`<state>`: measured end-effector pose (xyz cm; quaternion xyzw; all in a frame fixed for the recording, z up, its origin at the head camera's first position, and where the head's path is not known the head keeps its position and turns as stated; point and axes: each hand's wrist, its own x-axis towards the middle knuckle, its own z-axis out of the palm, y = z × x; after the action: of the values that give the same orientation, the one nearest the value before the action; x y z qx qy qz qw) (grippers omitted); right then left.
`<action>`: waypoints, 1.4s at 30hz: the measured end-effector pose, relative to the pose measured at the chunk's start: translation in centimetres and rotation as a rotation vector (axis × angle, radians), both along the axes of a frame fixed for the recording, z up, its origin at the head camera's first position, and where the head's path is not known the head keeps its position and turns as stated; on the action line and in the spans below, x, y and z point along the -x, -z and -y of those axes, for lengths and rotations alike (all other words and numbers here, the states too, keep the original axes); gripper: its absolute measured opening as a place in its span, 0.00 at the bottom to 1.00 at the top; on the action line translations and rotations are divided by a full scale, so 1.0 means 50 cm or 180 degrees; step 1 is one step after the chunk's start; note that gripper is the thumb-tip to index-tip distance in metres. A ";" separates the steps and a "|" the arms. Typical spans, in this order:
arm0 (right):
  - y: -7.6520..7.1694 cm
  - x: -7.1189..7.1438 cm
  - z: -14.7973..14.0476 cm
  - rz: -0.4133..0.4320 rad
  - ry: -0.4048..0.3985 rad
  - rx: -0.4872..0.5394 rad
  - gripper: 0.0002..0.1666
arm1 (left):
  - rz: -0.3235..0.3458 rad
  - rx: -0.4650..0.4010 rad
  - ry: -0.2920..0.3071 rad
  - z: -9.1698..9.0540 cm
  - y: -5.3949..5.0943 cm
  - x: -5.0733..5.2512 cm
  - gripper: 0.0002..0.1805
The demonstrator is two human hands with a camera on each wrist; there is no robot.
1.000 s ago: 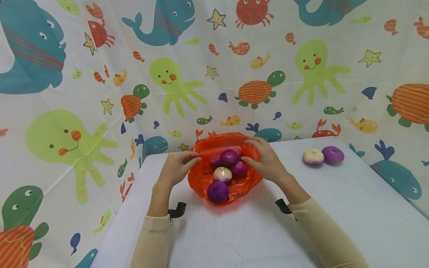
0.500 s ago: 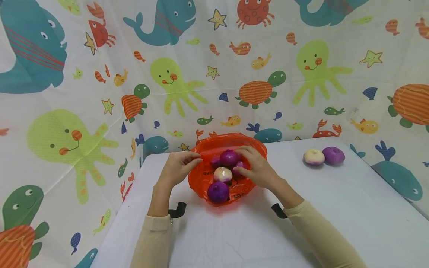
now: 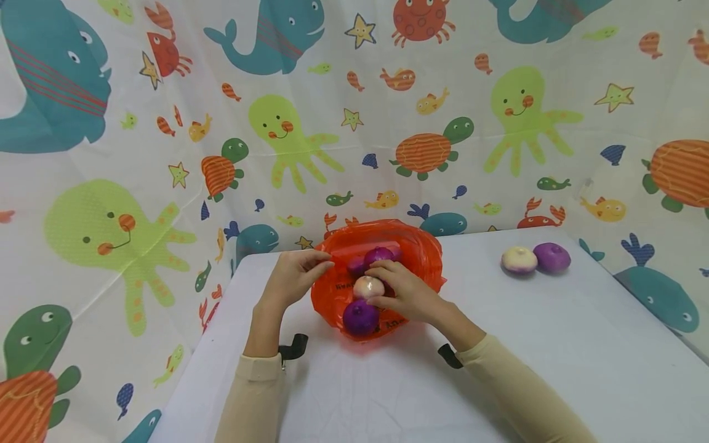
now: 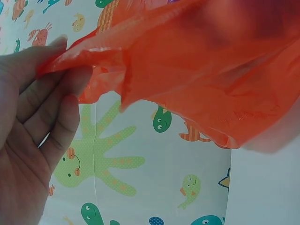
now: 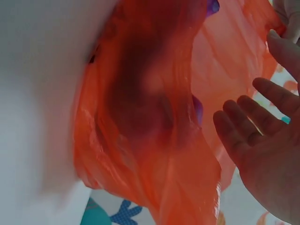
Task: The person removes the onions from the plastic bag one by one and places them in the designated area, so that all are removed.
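Red plastic bag (image 3: 425, 243), one, mouth open, resting on the desk (image 3: 354, 394) between the hands. Left hand (image 3: 292, 278): thumb and fingers pinching the bag's edge. Right hand (image 3: 407, 291): over the bag's mouth, fingers and thumb parted and lightly bent, no grip evident. Contents: pale onion (image 3: 367, 287), at the right fingertips; dark purple onion (image 3: 360, 320), by the right thumb on the wearer's side; purple onion (image 3: 379, 253), beyond the right fingers; second purple onion (image 3: 356, 266), between that one and the left hand. Loose, well apart to the right of the right hand: white-and-purple onion (image 3: 519, 260) and plain purple onion (image 3: 552, 258), side by side. Step in hand, by judgement: left hand steadying the bag, right hand reaching among the contents, pale onion its likeliest object. Next move would call for thumb and fingers closing round one piece, the left pinch holding the mouth wide. Obscured: whatever lies under the right hand; whether its fingertips touch the pale onion; black lettering (image 3: 343, 287), partly covered; in both wrist views, most contents, blurred dark shapes behind red film.
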<state>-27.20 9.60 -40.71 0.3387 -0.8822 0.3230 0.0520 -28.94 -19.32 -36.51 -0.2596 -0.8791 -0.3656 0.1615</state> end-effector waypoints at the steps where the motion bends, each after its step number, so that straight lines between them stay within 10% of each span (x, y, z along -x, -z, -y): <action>1: 0.001 0.000 0.003 0.0004 -0.0024 -0.0009 0.33 | 0.0009 0.0003 0.0009 0.001 -0.001 0.000 0.10; 18: 0.030 0.003 0.037 0.0265 -0.0496 -0.0292 0.30 | 0.0205 0.0028 0.0178 0.007 -0.010 -0.002 0.11; 42: 0.062 -0.009 0.054 0.0293 -0.0427 -0.0700 0.33 | 0.0199 0.0011 0.0108 0.005 -0.007 -0.004 0.11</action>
<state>-26.73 6.90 -43.82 0.3854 -0.8891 0.2424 -0.0477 -28.73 -19.58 -36.17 -0.2633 -0.8799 -0.3746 0.1274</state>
